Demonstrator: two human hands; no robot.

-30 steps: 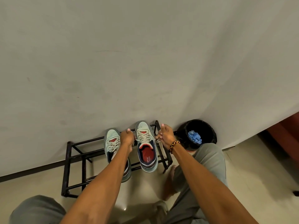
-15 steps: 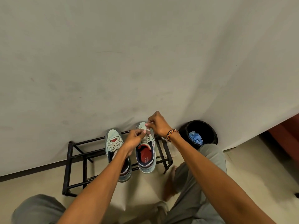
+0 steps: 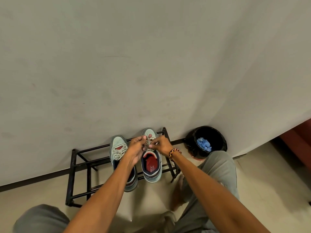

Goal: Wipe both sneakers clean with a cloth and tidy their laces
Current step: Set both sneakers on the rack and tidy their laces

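Two pale green sneakers with red insoles stand side by side on a black metal shoe rack against the wall, toes toward the wall. Over the right sneaker, my left hand and my right hand meet above its lacing, each pinching the sneaker's laces. The left sneaker has its laces crossed over a red tongue, and my left forearm covers its heel. A blue cloth lies crumpled inside a black bin.
The black bin stands right of the rack in the wall corner. My knees in grey trousers flank the rack on the pale tiled floor. A dark red piece of furniture sits at the far right.
A second ago my hands were apart, pulling the lace ends sideways. They then rose and came together, and now both pinch the laces close over the right sneaker's lacing.
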